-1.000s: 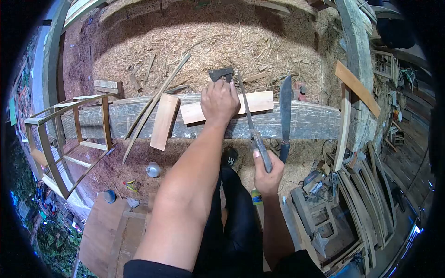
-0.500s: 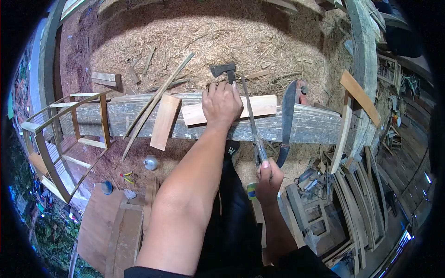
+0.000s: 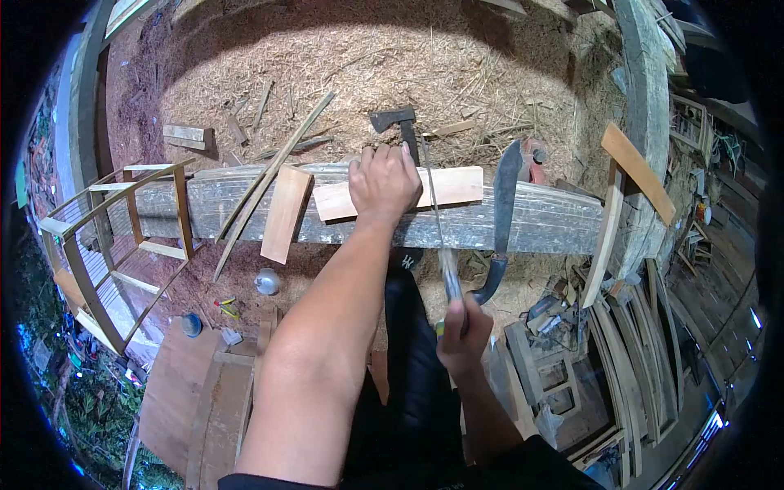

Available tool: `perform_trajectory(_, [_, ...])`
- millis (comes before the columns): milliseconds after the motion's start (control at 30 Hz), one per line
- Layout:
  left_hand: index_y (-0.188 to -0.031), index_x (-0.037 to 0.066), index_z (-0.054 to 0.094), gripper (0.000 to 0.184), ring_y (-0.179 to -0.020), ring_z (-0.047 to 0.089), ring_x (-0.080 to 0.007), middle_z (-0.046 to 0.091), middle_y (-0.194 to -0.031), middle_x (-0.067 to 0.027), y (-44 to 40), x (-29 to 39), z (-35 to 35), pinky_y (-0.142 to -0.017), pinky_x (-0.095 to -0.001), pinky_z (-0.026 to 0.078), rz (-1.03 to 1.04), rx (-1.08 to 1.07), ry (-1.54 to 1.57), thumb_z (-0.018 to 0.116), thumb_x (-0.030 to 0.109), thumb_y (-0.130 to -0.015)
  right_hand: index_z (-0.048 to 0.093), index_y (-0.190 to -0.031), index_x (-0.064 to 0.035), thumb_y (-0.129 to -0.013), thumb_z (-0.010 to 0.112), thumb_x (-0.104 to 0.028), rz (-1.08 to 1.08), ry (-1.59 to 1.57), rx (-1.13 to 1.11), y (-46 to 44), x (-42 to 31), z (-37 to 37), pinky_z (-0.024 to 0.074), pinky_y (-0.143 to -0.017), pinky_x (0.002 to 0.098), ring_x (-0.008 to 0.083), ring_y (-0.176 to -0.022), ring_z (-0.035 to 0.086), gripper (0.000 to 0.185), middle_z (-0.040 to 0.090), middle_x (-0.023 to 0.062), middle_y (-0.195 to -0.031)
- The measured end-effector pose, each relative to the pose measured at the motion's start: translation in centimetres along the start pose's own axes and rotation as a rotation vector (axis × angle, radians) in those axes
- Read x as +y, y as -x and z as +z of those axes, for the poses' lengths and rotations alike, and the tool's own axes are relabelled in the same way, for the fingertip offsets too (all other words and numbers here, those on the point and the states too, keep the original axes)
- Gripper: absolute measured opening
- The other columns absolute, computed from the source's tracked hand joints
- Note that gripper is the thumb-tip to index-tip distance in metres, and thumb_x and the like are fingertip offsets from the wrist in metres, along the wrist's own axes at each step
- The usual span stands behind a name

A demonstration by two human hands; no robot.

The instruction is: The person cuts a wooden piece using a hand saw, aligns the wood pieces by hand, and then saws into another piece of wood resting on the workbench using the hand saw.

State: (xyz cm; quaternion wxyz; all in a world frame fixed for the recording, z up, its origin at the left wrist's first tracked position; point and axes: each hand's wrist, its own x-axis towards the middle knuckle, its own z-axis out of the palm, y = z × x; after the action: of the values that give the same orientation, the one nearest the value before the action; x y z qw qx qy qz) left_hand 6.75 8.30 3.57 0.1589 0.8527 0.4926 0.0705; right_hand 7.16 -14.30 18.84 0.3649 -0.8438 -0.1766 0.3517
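Observation:
My left hand [image 3: 384, 186] presses down on a pale wooden board [image 3: 457, 186], its fingers curled over the far edge. The board lies across a thick grey beam [image 3: 547, 222]. In my right hand [image 3: 465, 336] is the handle of a handsaw [image 3: 434, 192], seen nearly edge-on. Its thin blade crosses the board just right of my left hand; how deep any cut goes cannot be made out. Beyond my left fingers lies a hatchet [image 3: 394, 119], its handle partly hidden. A machete [image 3: 505, 192] with a dark curved handle rests over the beam to the right.
Another short board [image 3: 287, 214] and long thin sticks [image 3: 278, 175] lie on the beam at left. A wooden frame [image 3: 181, 208] stands at its left end. Curved wooden pieces [image 3: 633, 367] are stacked at lower right. Wood shavings [image 3: 327, 57] cover the ground beyond.
My right hand has drawn the handsaw back toward my body and slightly left. The left hand still presses on the board; the whole view has shifted slightly.

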Motion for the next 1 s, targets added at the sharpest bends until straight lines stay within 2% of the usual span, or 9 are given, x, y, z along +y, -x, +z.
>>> perform_trajectory(133, [-0.076,0.007,0.074,0.029,-0.086,0.066,-0.0283,0.072,-0.083,-0.0097,0.2,0.1,0.1,-0.08,-0.0463,0.05,-0.026,-0.02,-0.026,0.06,0.025,-0.094,0.042,-0.07,-0.0056,-0.104,0.054,-0.031,-0.165,0.077,0.103,3.4,3.2,-0.7,0.0307,-0.045,0.0355,0.0123,-0.047,0.039,0.044,0.036,0.0058,-0.053])
perform_trajectory(167, [-0.075,0.007,0.074,0.029,-0.086,0.066,-0.0286,0.072,-0.084,-0.0095,0.2,0.1,0.2,-0.08,-0.046,0.05,-0.036,-0.014,-0.007,0.06,0.024,-0.094,0.039,-0.069,-0.0064,-0.104,0.055,-0.033,0.068,-0.098,0.05,3.8,3.6,-1.3,0.0268,-0.045,0.0325,0.0072,-0.049,0.036,0.047,0.036,0.0011,-0.053])
perform_trajectory(300, [-0.075,0.007,0.074,0.029,-0.086,0.066,-0.0286,0.072,-0.084,-0.0093,0.5,0.1,0.1,-0.079,-0.0454,0.05,-0.027,0.022,-0.03,0.06,0.024,-0.093,0.036,-0.066,-0.007,-0.105,0.053,-0.031,0.092,-0.196,0.072,3.2,2.8,-2.1,0.0237,-0.046,0.0298,0.0038,-0.054,0.034,0.048,0.037,-0.0045,-0.056])
perform_trajectory(433, [-0.079,0.007,0.073,0.033,-0.086,0.067,-0.0308,0.072,-0.087,-0.0116,0.6,-0.1,0.4,-0.077,-0.046,0.051,-0.046,0.005,-0.024,0.056,0.028,-0.098,0.038,-0.067,-0.0054,-0.105,0.054,-0.03,0.134,-0.246,0.079,2.6,1.8,-1.8,0.0251,-0.047,0.0313,0.0051,-0.054,0.034,0.048,0.036,-0.0015,-0.055])
perform_trajectory(500, [-0.079,0.007,0.073,0.033,-0.086,0.067,-0.0308,0.072,-0.087,-0.0116,0.5,-0.1,0.6,-0.077,-0.046,0.051,-0.04,0.021,-0.029,0.056,0.028,-0.098,0.044,-0.069,-0.0019,-0.104,0.055,-0.026,0.025,-0.178,0.102,1.1,2.8,-0.8,0.028,-0.048,0.0336,0.0077,-0.054,0.035,0.044,0.037,0.0035,-0.055])
perform_trajectory(600, [-0.079,0.007,0.073,0.034,-0.086,0.066,-0.0313,0.072,-0.087,-0.0115,0.3,-0.1,0.3,-0.076,-0.0468,0.051,-0.037,0.02,-0.017,0.055,0.028,-0.099,0.048,-0.073,0.0008,-0.103,0.055,-0.02,0.058,-0.117,0.094,-4.6,-1.7,2.1,0.0307,-0.049,0.0356,0.011,-0.053,0.036,0.037,0.038,0.008,-0.056])
perform_trajectory(800, [-0.077,0.007,0.073,0.036,-0.085,0.066,-0.0318,0.072,-0.084,-0.0116,-0.1,0.0,0.2,-0.076,-0.0471,0.05,-0.024,0.003,-0.069,0.054,0.029,-0.099,0.051,-0.075,0.0009,-0.103,0.054,-0.018,0.113,-0.093,0.043,-4.6,-3.2,1.3,0.0328,-0.05,0.0359,0.0133,-0.051,0.039,0.034,0.041,0.0089,-0.056])
perform_trajectory(933, [-0.076,0.008,0.072,0.034,-0.084,0.066,-0.0318,0.072,-0.084,-0.0118,-0.2,0.2,-0.1,-0.076,-0.047,0.049,-0.054,-0.052,-0.063,0.056,0.028,-0.097,0.054,-0.075,0.0004,-0.104,0.051,-0.022,0.139,-0.118,-0.042,-4.7,0.5,0.5,0.0347,-0.05,0.0339,0.0131,-0.052,0.042,0.037,0.046,0.0062,-0.058])
perform_trajectory(1000, [-0.076,0.008,0.072,0.032,-0.084,0.067,-0.0318,0.072,-0.084,-0.0118,-0.2,0.4,-0.3,-0.076,-0.0466,0.049,-0.088,-0.063,-0.051,0.057,0.028,-0.096,0.058,-0.077,-0.0002,-0.105,0.049,-0.025,0.324,-0.46,-0.202,-6.1,1.1,-1.4,0.0384,-0.052,0.0317,0.0123,-0.055,0.046,0.038,0.05,0.003,-0.061])
